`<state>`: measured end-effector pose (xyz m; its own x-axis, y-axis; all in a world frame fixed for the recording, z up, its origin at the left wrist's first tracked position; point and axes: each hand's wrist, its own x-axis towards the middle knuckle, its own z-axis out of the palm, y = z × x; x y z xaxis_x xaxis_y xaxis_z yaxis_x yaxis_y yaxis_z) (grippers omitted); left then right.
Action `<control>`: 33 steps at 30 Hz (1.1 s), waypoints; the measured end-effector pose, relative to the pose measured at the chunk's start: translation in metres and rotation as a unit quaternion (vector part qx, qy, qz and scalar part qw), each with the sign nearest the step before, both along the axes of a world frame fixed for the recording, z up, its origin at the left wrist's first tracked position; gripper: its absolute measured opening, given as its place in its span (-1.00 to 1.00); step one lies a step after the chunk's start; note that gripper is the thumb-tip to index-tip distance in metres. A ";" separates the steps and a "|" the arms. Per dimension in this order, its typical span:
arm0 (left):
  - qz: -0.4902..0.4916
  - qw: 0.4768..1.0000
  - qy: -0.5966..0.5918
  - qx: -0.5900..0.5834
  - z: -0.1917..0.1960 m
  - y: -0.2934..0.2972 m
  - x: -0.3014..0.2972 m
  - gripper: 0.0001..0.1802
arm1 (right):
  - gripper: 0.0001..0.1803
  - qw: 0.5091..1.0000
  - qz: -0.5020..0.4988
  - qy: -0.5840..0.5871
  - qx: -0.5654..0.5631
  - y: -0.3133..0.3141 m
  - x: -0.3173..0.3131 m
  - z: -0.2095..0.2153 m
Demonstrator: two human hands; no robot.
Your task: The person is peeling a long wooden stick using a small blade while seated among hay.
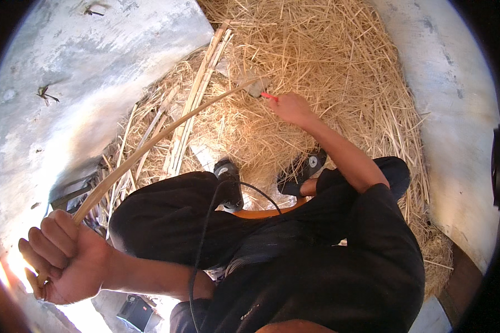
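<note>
My left hand [72, 258] is raised at the lower left, its fingers closed round the near end of a long, slightly bowed bamboo strip [144, 147]. From my fist the strip slants up and away, tapering toward the middle of the straw. There, my right hand [294, 108] is closed on a small tool with a red handle [269, 96]. A pale grey patch [255, 87] lies just beyond the red end, close to the strip's thin tip. Whether it is the tool's blade or something on the ground, I cannot tell.
Loose straw [328, 50] covers the ground. Several split strips [191, 111] lie left of my feet. A pale wall [94, 72] rises on the left, another [444, 83] on the right. A black cable [205, 222] loops across my lap; a dark box [136, 313] sits behind my left arm.
</note>
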<state>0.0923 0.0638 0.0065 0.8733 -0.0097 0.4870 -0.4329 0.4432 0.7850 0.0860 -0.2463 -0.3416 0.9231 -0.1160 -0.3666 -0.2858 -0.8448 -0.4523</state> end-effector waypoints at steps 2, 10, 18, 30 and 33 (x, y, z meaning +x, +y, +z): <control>0.028 0.999 -0.013 0.012 -0.001 0.002 -0.001 -0.64 | -0.45 1.000 -0.001 -0.008 0.022 0.006 0.000 -0.005; 0.211 0.975 -0.025 0.068 0.001 -0.017 -0.001 -0.64 | -0.48 0.984 -0.069 -0.098 0.134 0.005 0.006 -0.051; 0.283 0.957 -0.030 0.051 0.000 -0.027 0.002 -0.63 | -0.51 0.999 -0.022 -0.006 0.026 0.006 0.054 -0.075; 0.290 0.957 -0.003 -0.020 -0.002 0.015 0.010 -0.64 | -0.43 0.996 -0.006 0.087 -0.018 -0.004 0.043 -0.099; 0.231 0.969 -0.013 -0.088 -0.010 0.034 0.010 -0.63 | -0.41 0.976 0.015 0.219 0.001 -0.027 0.031 -0.074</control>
<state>0.1021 0.0983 -0.0034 0.7521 0.4650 0.4669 -0.6354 0.3239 0.7010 0.1169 -0.2731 -0.4151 0.6804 -0.0903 -0.7273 -0.4270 -0.8554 -0.2932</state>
